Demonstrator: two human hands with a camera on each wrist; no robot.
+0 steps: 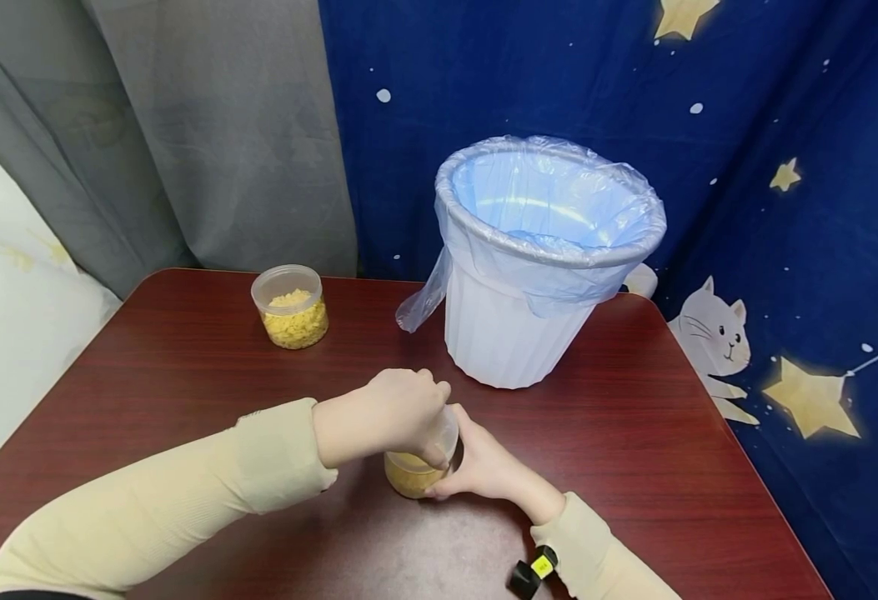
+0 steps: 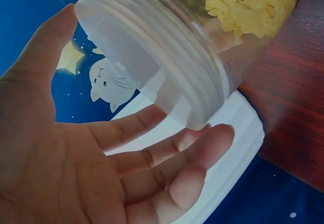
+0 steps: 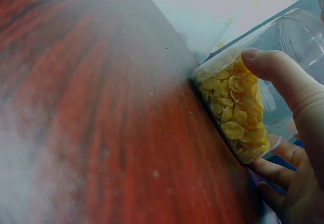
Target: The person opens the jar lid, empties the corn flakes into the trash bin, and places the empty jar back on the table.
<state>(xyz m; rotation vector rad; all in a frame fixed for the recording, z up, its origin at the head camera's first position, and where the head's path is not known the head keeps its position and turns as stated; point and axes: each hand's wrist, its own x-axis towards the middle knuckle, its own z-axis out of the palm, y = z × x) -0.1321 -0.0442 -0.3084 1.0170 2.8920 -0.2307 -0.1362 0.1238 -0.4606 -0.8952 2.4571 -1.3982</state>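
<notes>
A clear round jar [image 1: 406, 482] of yellow flakes stands near the middle of the table. My right hand [image 1: 487, 461] grips it from the right, with the thumb [image 3: 271, 64] on the near wall and the other fingers on the far side. At its mouth, my left hand [image 1: 393, 414] holds a translucent lid [image 2: 147, 51] by the edge between thumb and fingers. The lid is tilted; whether it touches the jar's rim I cannot tell. The flakes [image 3: 235, 107] show through the jar's wall in the right wrist view.
A second, open jar [image 1: 296, 323] of yellow flakes stands at the back left of the red-brown table [image 1: 604, 500]. A white bin [image 1: 509, 333] lined with a clear bag is at the back right. Behind the table hang grey and blue curtains [image 1: 559, 75].
</notes>
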